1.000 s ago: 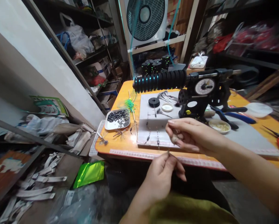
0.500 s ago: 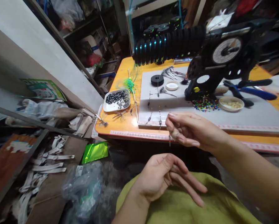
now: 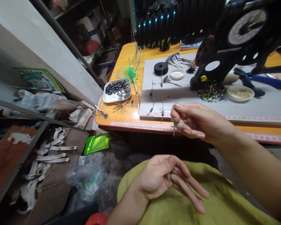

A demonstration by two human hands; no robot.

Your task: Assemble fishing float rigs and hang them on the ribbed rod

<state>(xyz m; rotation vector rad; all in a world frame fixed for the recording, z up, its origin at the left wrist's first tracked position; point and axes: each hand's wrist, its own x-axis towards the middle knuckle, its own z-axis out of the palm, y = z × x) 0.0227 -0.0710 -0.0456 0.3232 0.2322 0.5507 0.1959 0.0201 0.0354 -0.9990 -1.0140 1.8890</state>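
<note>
By the tabletop point(image 3: 125, 118) edge, my right hand point(image 3: 198, 121) pinches a rod point(image 3: 174, 131). My left hand's point(image 3: 160, 176) grip, below, is unclear; beads point(image 3: 211, 94) lie beyond.

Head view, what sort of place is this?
Probably a small craft or assembly workshop: the yellow table holds a black machine, a white tray of small dark parts and scattered colorful beads.

Orange bench point(image 3: 121, 67), centre to right of frame; pink-marked strip point(image 3: 142, 126) along front edge. On bare wood, left of centre: white tray point(image 3: 110, 98) of black pieces, green-tufted stick point(image 3: 131, 75). Pale grey board point(image 3: 269, 104) laid across the rest, carrying dark-beaded wires point(image 3: 162, 112), black spool point(image 3: 160, 68), multicoloured beads point(image 3: 212, 94), dish point(image 3: 240, 98) of gold-coloured bits; upper right, black machine point(image 3: 229, 67).
</note>
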